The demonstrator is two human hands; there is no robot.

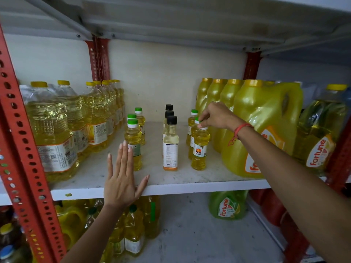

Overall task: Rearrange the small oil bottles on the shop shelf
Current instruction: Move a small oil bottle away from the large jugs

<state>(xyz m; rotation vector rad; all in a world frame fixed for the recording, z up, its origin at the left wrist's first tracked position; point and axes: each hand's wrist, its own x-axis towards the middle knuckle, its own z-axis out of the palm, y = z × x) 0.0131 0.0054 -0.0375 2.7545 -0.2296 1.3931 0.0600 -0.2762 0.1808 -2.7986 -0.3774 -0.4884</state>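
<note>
The right hand (214, 116) is pinching the cap of the near bottle (199, 149) in the right row, standing upright on the shelf (171, 185) just left of the jugs (266, 126). The left hand (121, 179) is lying flat and released at the shelf's near edge. Lifting straight up is likely best, steadying low so the neighbouring bottle behind is not being knocked.

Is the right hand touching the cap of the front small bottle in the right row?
Touching. The head view shows the right hand with its fingertips closed on the cap of the front right bottle, no gap between them.
</note>
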